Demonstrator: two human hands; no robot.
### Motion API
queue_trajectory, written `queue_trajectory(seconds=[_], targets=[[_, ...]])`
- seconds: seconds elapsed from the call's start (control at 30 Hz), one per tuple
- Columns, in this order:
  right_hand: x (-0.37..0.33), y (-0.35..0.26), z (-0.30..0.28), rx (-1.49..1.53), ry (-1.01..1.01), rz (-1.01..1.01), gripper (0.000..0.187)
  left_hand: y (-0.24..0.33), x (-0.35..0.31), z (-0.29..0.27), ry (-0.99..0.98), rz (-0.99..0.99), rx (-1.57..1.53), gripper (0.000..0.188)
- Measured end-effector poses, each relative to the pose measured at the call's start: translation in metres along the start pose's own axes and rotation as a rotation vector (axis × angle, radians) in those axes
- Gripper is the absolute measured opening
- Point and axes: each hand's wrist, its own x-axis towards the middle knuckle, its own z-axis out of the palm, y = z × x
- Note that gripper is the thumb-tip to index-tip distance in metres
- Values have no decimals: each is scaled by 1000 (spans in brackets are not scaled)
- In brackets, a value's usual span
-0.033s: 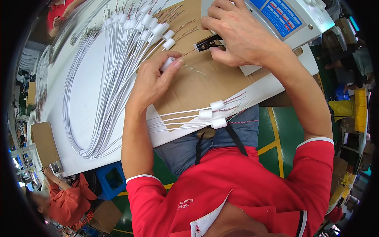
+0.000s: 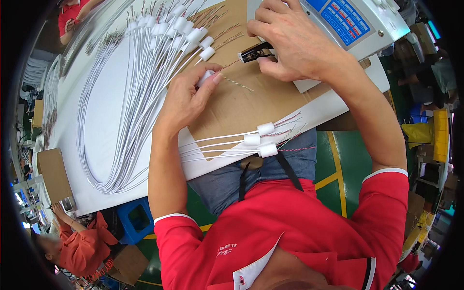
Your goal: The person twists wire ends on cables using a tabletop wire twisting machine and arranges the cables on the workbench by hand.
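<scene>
My left hand (image 2: 186, 96) pinches a white cylindrical sleeve (image 2: 205, 78) at a cable's end, over a cardboard sheet (image 2: 261, 104). From the sleeve a red-and-white twisted wire pair (image 2: 230, 65) runs up to a small black tool (image 2: 255, 52), whose exact kind I cannot make out. The fingers of my right hand (image 2: 297, 43) are closed round that tool. A loose green-and-white twisted pair (image 2: 239, 84) points away to the right. Nearer me, several white cables with white sleeves (image 2: 266, 128) and frayed coloured wires lie along the table edge.
A large bundle of white cables (image 2: 121, 145) curves across the white table (image 2: 72, 188) on the left. A device with a blue keypad (image 2: 345, 21) stands at the back right. One person (image 2: 84, 246) sits lower left by a blue stool (image 2: 137, 220); another (image 2: 70, 19) is upper left.
</scene>
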Motion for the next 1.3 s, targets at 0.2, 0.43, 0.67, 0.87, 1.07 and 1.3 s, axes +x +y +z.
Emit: queue_trajectory(seconds=[0.2,0.43,0.67,0.87,1.07,1.3], targets=[[1,-1,3,-15,-14,-18,42,8,-6,-1,-193,26,-19,29],[6,-26,28,-19,310,-142,8,7,-8,-5,-144,-19,-48,32],[17,-40,51,49,185,-230,19,10,-6,-9,-115,-14,-6,32],[18,-40,60,155,208,-212,20,9,-6,-7,-67,-56,16,31],[18,-43,62,179,286,-172,19,4,-6,-7,-49,-79,40,31],[18,-43,70,177,259,-119,11,4,-6,-5,-64,-51,42,29]])
